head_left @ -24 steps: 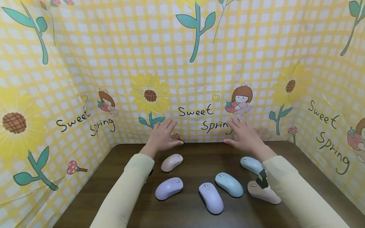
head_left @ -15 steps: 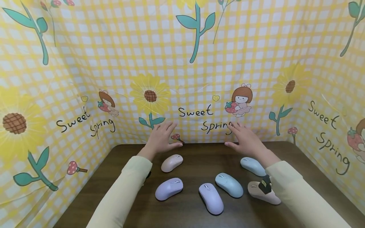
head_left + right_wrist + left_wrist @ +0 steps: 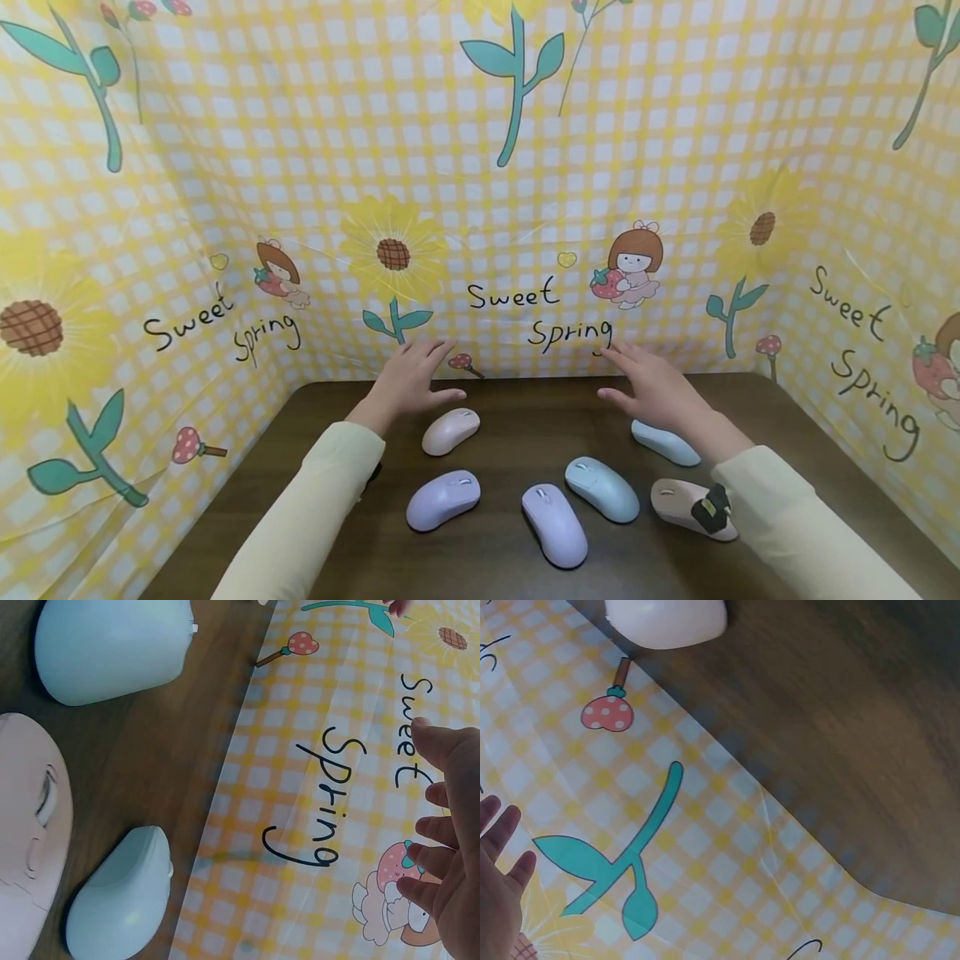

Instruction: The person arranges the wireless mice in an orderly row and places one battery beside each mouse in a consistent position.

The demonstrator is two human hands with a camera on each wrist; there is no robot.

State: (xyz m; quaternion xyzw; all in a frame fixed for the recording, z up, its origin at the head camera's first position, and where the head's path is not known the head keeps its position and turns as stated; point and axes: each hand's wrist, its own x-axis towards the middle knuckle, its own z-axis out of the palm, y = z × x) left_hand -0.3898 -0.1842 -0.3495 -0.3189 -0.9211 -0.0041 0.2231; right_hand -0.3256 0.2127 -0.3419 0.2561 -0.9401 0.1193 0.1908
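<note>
My left hand (image 3: 408, 377) hovers with fingers spread just behind a pale pink computer mouse (image 3: 451, 432), holding nothing. Over the far right part of the table my right hand (image 3: 660, 387) is likewise spread and bare, overlapping a light blue mouse (image 3: 666, 444) in the head view. A lavender mouse (image 3: 444, 500) lies at left, a second lavender mouse (image 3: 555, 527) at front centre. Beside that one rests another light blue mouse (image 3: 602, 489). A beige-pink mouse (image 3: 675, 504) at right is partly hidden by the dark wrist strap (image 3: 711, 510).
The dark wooden table (image 3: 517, 433) has rounded far corners. A yellow checked cloth (image 3: 480, 208) printed with sunflowers and lettering stands as a wall behind it and along both sides.
Both hands have drawn back toward the person and apart, the left to the left and the right to the right. The mice stay where they were on the table.
</note>
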